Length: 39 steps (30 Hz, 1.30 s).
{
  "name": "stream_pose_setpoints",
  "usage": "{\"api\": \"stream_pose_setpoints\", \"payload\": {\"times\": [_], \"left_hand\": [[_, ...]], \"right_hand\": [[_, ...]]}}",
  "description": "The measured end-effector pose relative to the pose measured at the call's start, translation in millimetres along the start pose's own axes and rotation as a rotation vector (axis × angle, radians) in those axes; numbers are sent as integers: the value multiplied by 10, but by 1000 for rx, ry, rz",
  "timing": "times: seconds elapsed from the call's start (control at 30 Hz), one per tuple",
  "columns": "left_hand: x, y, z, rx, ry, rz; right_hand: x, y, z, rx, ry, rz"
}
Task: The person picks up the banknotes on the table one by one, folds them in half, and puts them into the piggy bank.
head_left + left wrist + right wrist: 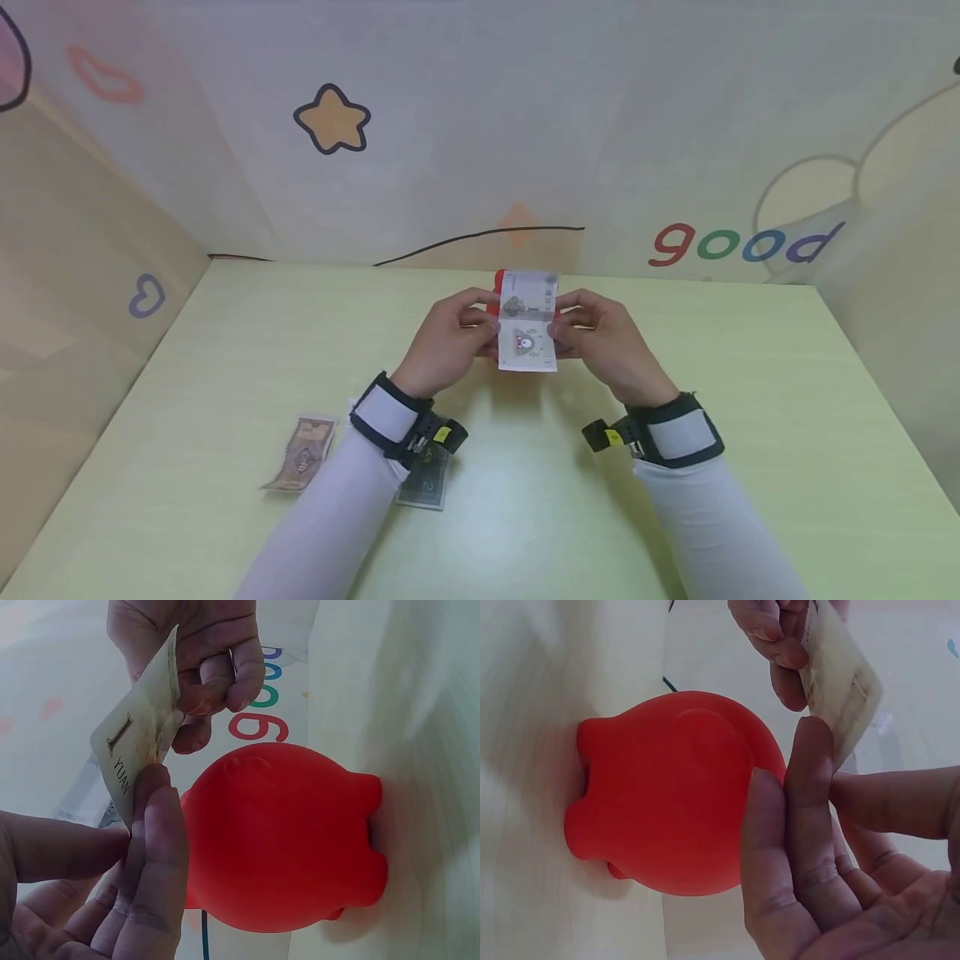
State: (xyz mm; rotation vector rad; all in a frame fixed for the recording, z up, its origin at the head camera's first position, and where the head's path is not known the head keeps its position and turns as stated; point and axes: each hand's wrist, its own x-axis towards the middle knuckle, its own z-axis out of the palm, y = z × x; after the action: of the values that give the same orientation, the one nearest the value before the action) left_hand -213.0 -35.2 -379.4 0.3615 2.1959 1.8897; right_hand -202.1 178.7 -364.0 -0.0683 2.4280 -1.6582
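A creased one-yuan banknote (527, 343) is held up between both hands. My left hand (450, 343) pinches its left edge between thumb and fingers, and my right hand (611, 346) pinches the right edge the same way. Directly behind and below the note stands a red piggy bank (277, 832), upright on its short legs. From the head view the note and hands hide most of it. In the right wrist view the note (845, 690) is tilted above the piggy bank, apart from its rounded body.
A brownish banknote (306, 454) lies on the pale table (750, 375), its near end curled up. Beside it a dark green banknote (425, 483) is partly hidden by the left forearm. A printed backdrop (480, 125) rises behind the table.
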Motion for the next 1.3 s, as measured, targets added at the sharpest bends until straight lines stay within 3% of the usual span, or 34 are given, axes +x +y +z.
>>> {"api": "stream_pose_setpoints", "payload": {"times": [0.63,0.8,1.13,1.23,1.3], "left_hand": [[-6,24,-42,62,10,60],[-14,52,-31,75,32,32],[-190,388,2,96,59,17],[-201,397,-2,85,45,26],[-147,289,-12,65,39,29]], "right_hand": [[-19,-6,-7,18,10,-68],[-30,-21,-4,33,-1,-45],[-23,-12,33,16,-6,-29],[-20,-11,36,20,-7,-42],[-17,-9,36,16,-5,-49]]}}
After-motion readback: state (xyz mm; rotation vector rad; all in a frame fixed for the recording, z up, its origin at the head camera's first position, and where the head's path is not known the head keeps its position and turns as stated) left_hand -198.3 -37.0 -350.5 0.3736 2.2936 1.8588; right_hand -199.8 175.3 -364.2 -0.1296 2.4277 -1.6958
